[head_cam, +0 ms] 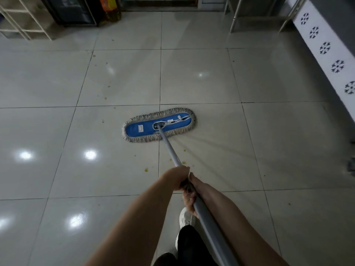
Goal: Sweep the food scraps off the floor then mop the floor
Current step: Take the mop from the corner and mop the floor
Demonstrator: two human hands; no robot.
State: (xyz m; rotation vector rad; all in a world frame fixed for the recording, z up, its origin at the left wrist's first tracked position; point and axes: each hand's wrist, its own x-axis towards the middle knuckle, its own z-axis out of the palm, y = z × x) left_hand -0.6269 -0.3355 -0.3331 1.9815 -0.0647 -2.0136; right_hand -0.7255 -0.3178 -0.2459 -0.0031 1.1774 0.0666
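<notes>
1. One mop lies flat on the tiled floor at the centre of view; both hands grip its one grey handle, left hand ahead, right hand just behind, fingers wrapped round it.
2. Roughly ten yellowish food scraps lie scattered around the mop, some just beside the handle; sweeping looks incomplete, so the pad may smear them or snag them in its fringe.
3. The glossy, streaked tile looks wet; the one white shoe in view could slip.
4. Farther right, one white panel bears five snowflake motifs; a wide stroke might knock it.
</notes>
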